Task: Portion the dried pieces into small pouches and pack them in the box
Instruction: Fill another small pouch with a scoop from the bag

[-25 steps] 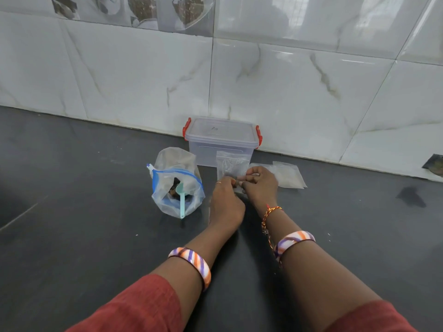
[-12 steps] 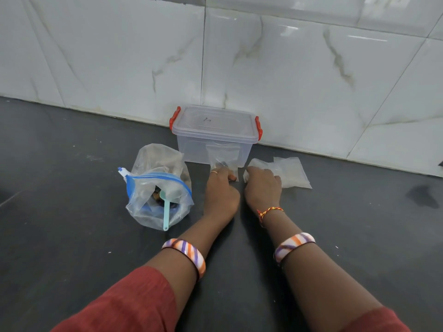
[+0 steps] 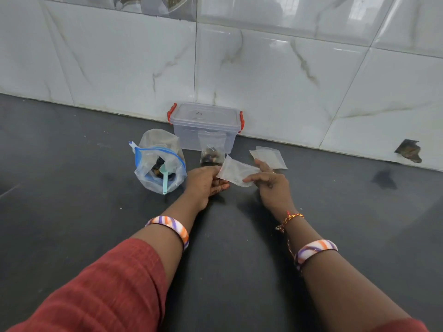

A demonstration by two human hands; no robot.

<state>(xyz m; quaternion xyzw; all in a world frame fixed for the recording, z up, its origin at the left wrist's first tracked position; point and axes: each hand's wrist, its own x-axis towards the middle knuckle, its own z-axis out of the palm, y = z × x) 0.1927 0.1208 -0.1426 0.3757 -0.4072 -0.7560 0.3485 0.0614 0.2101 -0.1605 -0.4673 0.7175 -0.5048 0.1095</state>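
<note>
both hands (image 3: 236,177) pinch an empty pouch (image 3: 236,174); a filled pouch (image 3: 212,153) leans at twelve o'clock. next, probably open its mouth, then scoop from the bag (image 3: 159,161) at nine.

Filled pouch (image 3: 212,152) now stands released by the box; both hands have taken up an empty pouch (image 3: 237,174)

Both hands, left hand (image 3: 203,182) and right hand (image 3: 272,185), pinch an empty clear pouch (image 3: 236,173) at frame center. Filled pouch (image 3: 212,152) leans against lidded box (image 3: 206,124) above. Zip bag (image 3: 159,161) with scoop (image 3: 165,174) sits left of center.
</note>
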